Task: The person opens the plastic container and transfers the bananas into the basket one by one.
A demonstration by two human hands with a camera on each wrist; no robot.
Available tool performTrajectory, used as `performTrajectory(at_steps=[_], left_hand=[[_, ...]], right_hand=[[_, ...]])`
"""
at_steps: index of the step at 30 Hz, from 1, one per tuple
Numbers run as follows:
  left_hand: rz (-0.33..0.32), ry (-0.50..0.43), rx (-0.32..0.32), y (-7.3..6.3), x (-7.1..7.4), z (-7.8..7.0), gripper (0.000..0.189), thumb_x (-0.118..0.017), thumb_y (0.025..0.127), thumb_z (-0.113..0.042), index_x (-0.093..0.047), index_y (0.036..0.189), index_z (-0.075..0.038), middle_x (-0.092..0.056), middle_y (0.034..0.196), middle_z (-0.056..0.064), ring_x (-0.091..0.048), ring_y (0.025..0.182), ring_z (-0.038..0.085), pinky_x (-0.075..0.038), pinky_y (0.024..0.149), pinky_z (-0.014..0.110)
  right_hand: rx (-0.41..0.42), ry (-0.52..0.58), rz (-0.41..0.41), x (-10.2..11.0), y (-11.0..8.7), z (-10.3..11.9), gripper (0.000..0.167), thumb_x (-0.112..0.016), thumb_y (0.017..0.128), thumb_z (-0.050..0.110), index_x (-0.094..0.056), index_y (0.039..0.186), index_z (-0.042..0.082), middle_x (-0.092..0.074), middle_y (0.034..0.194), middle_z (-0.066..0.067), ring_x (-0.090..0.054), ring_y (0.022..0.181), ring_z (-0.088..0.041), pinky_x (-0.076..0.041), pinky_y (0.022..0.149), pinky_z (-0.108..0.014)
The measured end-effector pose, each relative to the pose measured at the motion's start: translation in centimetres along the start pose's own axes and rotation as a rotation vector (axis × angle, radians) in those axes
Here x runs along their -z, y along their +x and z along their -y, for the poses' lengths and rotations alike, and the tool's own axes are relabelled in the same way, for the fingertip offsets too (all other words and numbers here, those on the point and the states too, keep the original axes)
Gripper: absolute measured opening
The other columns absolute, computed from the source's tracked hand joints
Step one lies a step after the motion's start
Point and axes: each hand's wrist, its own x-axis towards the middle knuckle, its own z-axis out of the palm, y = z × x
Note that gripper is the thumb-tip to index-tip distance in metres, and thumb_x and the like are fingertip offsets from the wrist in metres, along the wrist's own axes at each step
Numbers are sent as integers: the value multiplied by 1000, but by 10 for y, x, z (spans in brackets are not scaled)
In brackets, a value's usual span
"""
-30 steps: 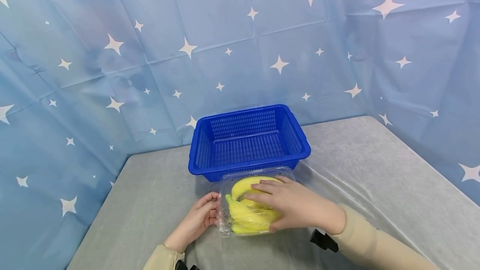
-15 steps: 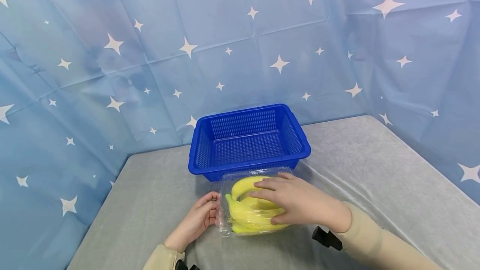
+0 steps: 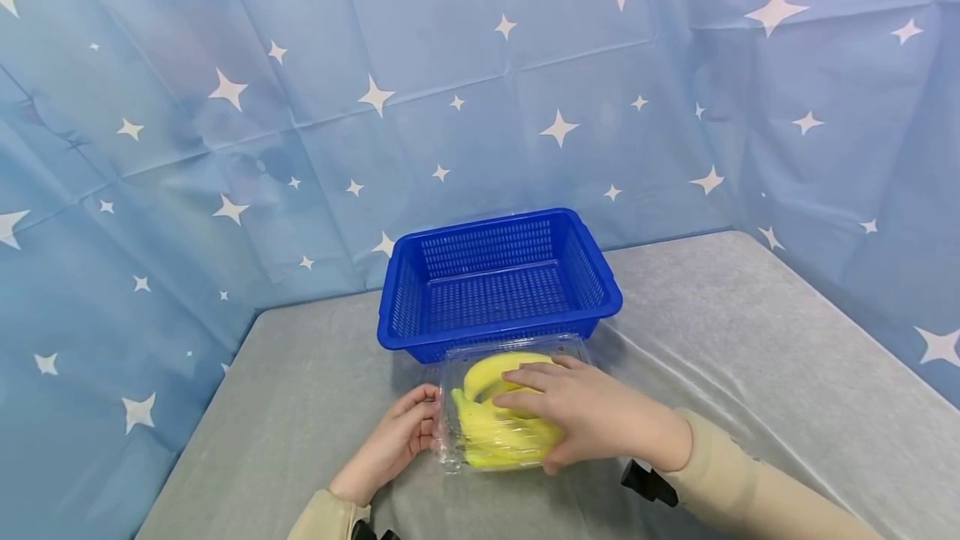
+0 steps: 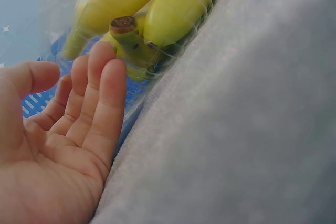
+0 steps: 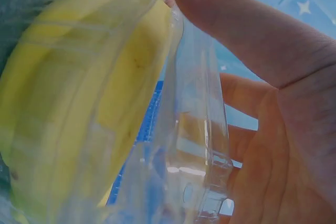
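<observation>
Several yellow bananas (image 3: 480, 432) lie inside a clear plastic box (image 3: 450, 461) on the table, also seen through its ribbed side in the left wrist view. My left hand (image 3: 397, 448) is at the box's left side; in the left wrist view its fingers extend upright beside the plastic, thumb apart. Over the lid's right part, my right hand (image 3: 585, 411) spreads its fingers and covers some of the bananas. The right wrist view shows the thumb (image 5: 226, 14) by the plastic edge, with the other fingers partly behind the box. Whether they press on it is hard to see.
A blue plastic basket (image 3: 498, 330) with slotted walls stands right behind the box. Grey cloth (image 3: 315, 373) covers the table, with wrinkles to the right. A blue curtain (image 3: 450, 40) with white stars hangs behind and along both sides.
My right hand shifted slightly to the right over the lid, then back to the left. The left hand, box and basket stay where they were.
</observation>
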Motion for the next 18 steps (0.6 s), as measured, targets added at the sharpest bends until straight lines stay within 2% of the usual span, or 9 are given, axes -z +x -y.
performTrajectory(at_steps=[12, 18], left_hand=[[8, -8, -2, 0, 0, 1, 4, -48, 100, -14, -51, 102, -13, -56, 74, -2, -59, 63, 8, -51, 59, 23], [41, -8, -25, 0, 2, 1, 4, -47, 100, -12, -50, 102, -12, -57, 76, -2, -59, 64, 8, -52, 60, 24]], right_hand=[[-3, -28, -28, 6, -2, -1, 79, -84, 71, 40, -50, 140, 25, -48, 143, -2, -44, 132, -23, -36, 104, -51], [-2, -16, -47, 14, -7, -5, 75, -83, 75, 37, -50, 140, 24, -51, 141, -3, -47, 128, -23, -37, 103, -50]])
